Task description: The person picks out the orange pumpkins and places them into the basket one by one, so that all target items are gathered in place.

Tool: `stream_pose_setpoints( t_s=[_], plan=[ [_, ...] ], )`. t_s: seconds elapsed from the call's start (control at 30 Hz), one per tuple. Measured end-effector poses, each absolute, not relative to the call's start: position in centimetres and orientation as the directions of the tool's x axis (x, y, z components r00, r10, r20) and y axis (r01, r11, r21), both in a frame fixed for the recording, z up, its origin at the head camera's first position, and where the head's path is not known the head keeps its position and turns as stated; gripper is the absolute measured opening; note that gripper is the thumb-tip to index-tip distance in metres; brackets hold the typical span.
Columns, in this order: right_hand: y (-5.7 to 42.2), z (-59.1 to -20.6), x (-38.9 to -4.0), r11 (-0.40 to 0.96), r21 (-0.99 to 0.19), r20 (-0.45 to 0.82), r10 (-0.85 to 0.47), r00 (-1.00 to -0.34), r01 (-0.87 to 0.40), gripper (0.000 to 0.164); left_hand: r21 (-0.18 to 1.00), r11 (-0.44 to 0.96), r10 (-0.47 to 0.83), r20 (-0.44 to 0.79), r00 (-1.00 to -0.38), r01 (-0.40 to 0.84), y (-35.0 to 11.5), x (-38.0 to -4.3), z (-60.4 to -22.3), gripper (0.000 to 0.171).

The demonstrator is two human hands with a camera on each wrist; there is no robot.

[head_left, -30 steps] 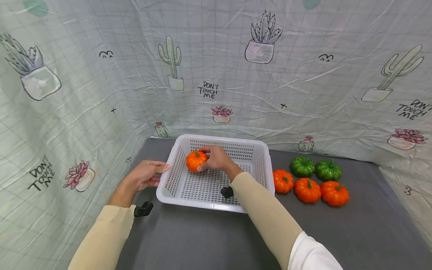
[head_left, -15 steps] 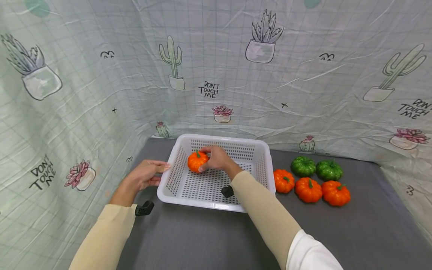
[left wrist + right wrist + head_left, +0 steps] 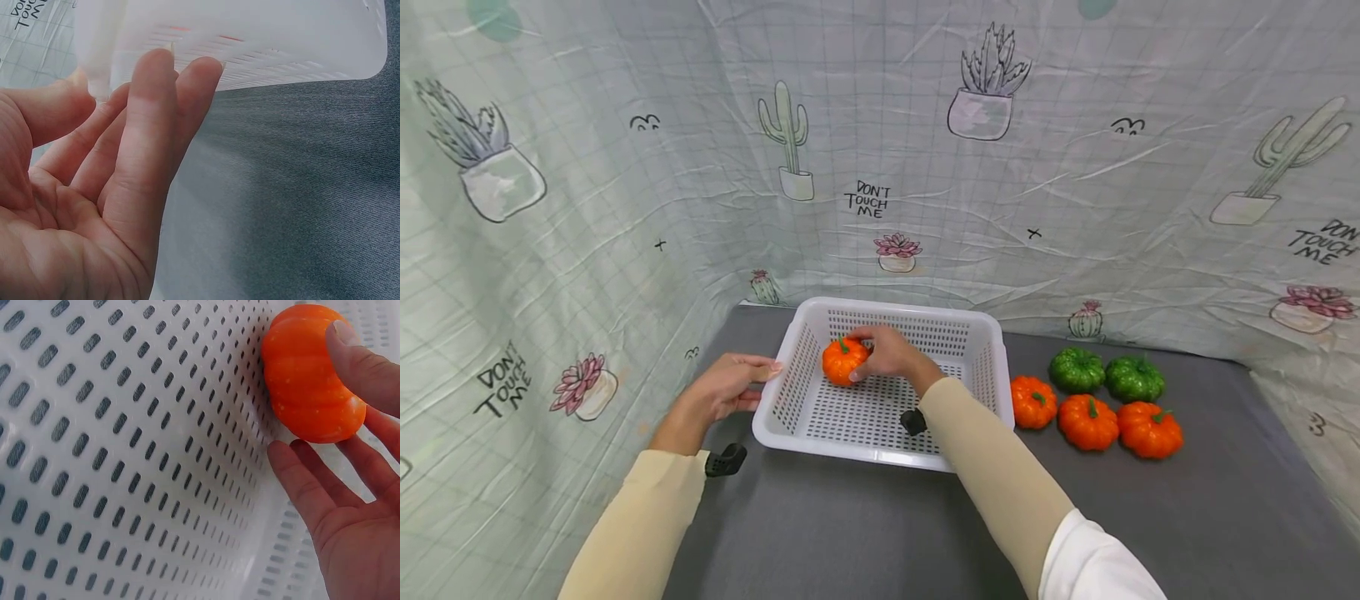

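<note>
A white perforated plastic basket (image 3: pixel 872 455) stands on the dark grey cloth. My left hand (image 3: pixel 726 389) pinches its left rim; in the left wrist view, the thumb lies at the rim and the other fingers reach under it beside the outer wall (image 3: pixel 281 44). Inside the basket, toward its left side, is a small orange pumpkin (image 3: pixel 841 364) with a green stem. My right hand (image 3: pixel 889 354) holds this pumpkin from its right. Seen from the right wrist, the thumb lies on one side of the ribbed pumpkin (image 3: pixel 312 378) and fingers on the other, close over the basket floor.
Right of the basket sit three orange pumpkins, the nearest one (image 3: pixel 1033 402) beside the basket's wall. Two green pumpkins, one here (image 3: pixel 1077 370) and another (image 3: pixel 1135 379), lie behind them. A curtain (image 3: pixel 925 167) printed with cacti encloses the back and left.
</note>
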State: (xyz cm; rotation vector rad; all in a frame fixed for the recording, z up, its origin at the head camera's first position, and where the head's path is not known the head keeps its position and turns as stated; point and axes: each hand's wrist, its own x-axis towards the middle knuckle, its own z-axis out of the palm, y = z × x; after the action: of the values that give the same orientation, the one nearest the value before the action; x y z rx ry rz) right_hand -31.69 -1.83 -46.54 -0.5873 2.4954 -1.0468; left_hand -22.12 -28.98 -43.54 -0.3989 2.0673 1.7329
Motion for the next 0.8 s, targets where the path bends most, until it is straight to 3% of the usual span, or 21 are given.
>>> stream_pose_setpoints(
  t_s=[0.3, 0.8],
  plan=[
    [-1.5, -46.0, -31.5, 0.639, -0.736, -0.18, -0.501, -0.847, -0.222, 0.071, 0.863, 0.195, 0.029, -0.48, -0.877, -0.466, -28.8, -21.7, -43.2, 0.054],
    [2.4, -40.8, -31.6, 0.502, -0.85, -0.087, -0.432, -0.898, -0.159, 0.039, 0.857, 0.217, 0.029, -0.485, -0.874, -0.468, -28.6, -21.8, -43.1, 0.055]
  ],
)
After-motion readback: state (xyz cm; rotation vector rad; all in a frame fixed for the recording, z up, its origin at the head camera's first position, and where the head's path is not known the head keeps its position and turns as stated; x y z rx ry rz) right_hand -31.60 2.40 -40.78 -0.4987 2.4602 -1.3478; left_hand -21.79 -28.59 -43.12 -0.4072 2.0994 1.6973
